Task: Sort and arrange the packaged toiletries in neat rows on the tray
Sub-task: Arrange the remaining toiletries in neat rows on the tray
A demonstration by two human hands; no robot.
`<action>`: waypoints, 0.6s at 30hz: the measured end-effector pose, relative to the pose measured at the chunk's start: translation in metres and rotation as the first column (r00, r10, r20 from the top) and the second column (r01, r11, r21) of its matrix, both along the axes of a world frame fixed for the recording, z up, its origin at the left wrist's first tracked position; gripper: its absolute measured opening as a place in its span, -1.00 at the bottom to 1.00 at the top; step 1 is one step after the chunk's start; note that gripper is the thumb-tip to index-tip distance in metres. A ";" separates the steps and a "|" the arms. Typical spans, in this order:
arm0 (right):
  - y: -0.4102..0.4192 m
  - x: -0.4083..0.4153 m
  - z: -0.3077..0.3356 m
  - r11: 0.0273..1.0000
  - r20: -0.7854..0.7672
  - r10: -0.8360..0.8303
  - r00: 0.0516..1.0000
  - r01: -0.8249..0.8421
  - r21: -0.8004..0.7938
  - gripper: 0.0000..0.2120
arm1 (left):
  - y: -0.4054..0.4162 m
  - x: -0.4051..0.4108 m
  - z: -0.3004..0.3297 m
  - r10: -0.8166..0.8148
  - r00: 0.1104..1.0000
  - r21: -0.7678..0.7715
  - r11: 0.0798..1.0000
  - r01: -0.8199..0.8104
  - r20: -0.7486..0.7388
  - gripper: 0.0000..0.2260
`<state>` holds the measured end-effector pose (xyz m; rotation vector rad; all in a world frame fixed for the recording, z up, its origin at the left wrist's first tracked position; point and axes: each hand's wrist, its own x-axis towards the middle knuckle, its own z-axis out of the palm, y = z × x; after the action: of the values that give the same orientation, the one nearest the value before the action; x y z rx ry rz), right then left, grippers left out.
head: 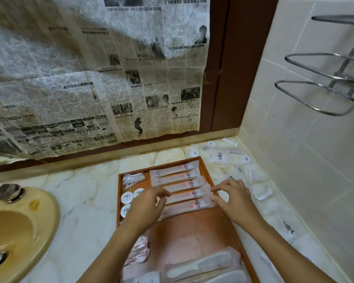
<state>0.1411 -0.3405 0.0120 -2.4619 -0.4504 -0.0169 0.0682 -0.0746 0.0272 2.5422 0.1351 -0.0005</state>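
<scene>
A wooden tray (194,227) lies on the marble counter. Several long toothbrush packets (180,184) lie side by side in a row across its far half. My left hand (149,203) touches the left ends of the nearest packets with curled fingers. My right hand (231,195) pinches the right end of a near packet (189,205). Round white tins (127,198) sit at the tray's left edge, a clear bag (132,179) at its far left corner. Wrapped combs (200,264) and pink packets (137,252) lie at the near end.
Loose sachets, round tins and small packets (220,157) are scattered on the counter right of the tray, up to the tiled wall. A yellow basin (18,231) with a tap knob sits left. Newspaper covers the mirror behind. A chrome rack (323,86) juts from the right wall.
</scene>
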 end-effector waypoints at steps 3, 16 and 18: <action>0.012 0.039 0.007 0.999 0.023 -0.026 0.999 0.025 0.028 -0.86 | 0.004 0.033 0.014 0.042 0.999 -0.004 0.999 -0.042 0.034 -0.81; 0.030 0.215 -0.025 0.985 -0.049 -0.170 0.984 0.170 -0.005 -0.73 | -0.023 0.188 -0.009 0.124 0.992 -0.022 0.992 -0.123 0.013 -0.86; 0.034 0.238 -0.034 0.984 -0.073 -0.177 0.981 0.177 -0.008 -0.72 | -0.027 0.209 -0.020 0.104 0.995 0.008 0.995 -0.104 0.009 -0.84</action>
<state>0.3792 -0.3067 -0.0216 -2.4875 -0.1985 0.0011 0.2768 -0.1019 0.0074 2.5407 0.2645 0.0512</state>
